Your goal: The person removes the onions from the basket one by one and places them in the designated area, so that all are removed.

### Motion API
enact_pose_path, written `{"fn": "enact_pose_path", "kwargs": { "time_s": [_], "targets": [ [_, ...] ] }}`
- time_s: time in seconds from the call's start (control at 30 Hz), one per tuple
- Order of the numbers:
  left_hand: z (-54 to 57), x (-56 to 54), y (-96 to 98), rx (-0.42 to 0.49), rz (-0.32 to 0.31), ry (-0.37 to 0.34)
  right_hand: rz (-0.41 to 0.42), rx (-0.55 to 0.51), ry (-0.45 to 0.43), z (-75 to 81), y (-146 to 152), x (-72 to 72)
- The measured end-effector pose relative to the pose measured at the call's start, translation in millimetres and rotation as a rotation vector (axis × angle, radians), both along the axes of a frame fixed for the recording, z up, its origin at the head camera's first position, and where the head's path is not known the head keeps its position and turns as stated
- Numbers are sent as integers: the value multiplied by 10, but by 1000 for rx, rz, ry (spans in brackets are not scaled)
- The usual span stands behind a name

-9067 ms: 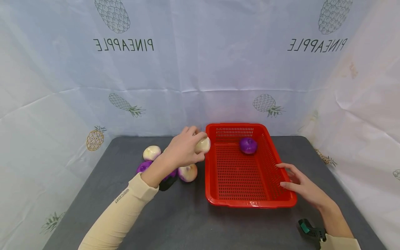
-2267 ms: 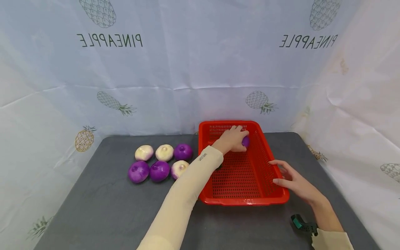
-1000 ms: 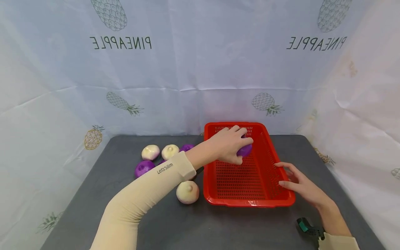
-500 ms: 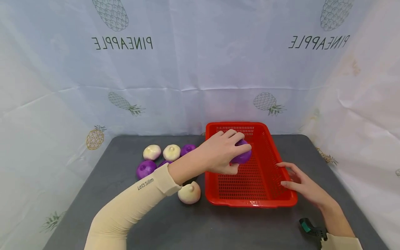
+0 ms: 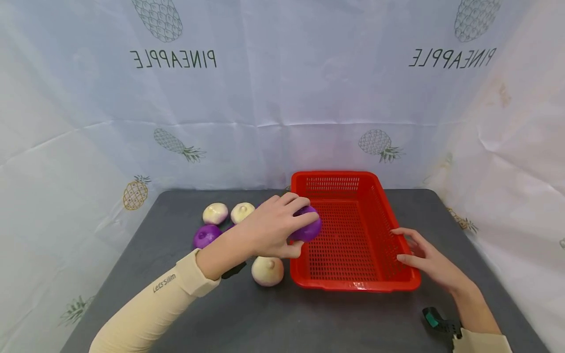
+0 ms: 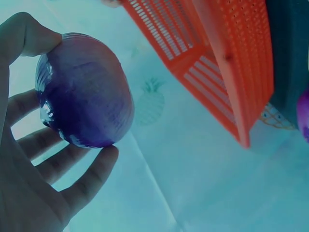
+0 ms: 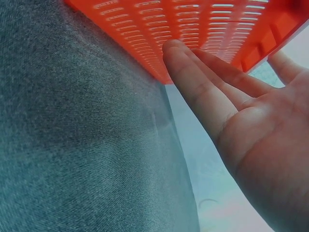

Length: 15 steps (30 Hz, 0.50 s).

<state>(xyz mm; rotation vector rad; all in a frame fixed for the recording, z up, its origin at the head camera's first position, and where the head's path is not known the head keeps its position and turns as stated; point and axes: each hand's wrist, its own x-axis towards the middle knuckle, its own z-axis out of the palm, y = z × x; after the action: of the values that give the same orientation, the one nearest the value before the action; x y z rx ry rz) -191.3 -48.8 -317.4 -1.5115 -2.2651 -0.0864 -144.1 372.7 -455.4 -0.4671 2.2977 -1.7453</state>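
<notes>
My left hand (image 5: 269, 228) grips a purple onion (image 5: 309, 228) between thumb and fingers, up over the left rim of a red plastic basket (image 5: 340, 240). In the left wrist view the same onion (image 6: 87, 92) sits against the fingertips, away from the palm. My right hand (image 5: 430, 260) holds the basket's right rim, thumb and forefinger over the edge. Its other fingers (image 7: 193, 82) lie along the slotted outer wall in the right wrist view. Nothing lies on the basket's floor.
Left of the basket lies a group of onions: pale ones (image 5: 215, 214) at the back, a purple onion (image 5: 207, 236) in front, others partly hidden by the left hand. One pale onion (image 5: 267, 271) sits nearer, beside the basket. Printed cloth (image 5: 282, 98) rises behind the dark table (image 5: 247, 318).
The left hand has lifted the purple onion out of the basket and carried it left to the rim. The right hand has stayed on the basket's rim.
</notes>
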Motion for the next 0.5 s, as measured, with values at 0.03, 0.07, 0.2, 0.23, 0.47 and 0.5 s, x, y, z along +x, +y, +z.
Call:
{"fn": "enact_pose_path", "kwargs": {
  "time_s": [0.03,0.07,0.2,0.23,0.47,0.5],
  "targets": [
    [-7,10,-50,13,5,2,-1,2,1,3,0,-2],
    [-11,22,-101,29,10,6,-3,6,0,6,-1,-3],
    [-34,74,-306,77,48,24,-7,12,-5,18,-10,-5],
    [-38,88,-355,85,58,27,-10,16,-4,21,-13,-3],
    [-89,159,-663,157,146,-34,-22,33,-3,32,-10,4],
    [-107,167,-704,170,160,-50,-26,36,-5,34,-7,5]
  ]
}}
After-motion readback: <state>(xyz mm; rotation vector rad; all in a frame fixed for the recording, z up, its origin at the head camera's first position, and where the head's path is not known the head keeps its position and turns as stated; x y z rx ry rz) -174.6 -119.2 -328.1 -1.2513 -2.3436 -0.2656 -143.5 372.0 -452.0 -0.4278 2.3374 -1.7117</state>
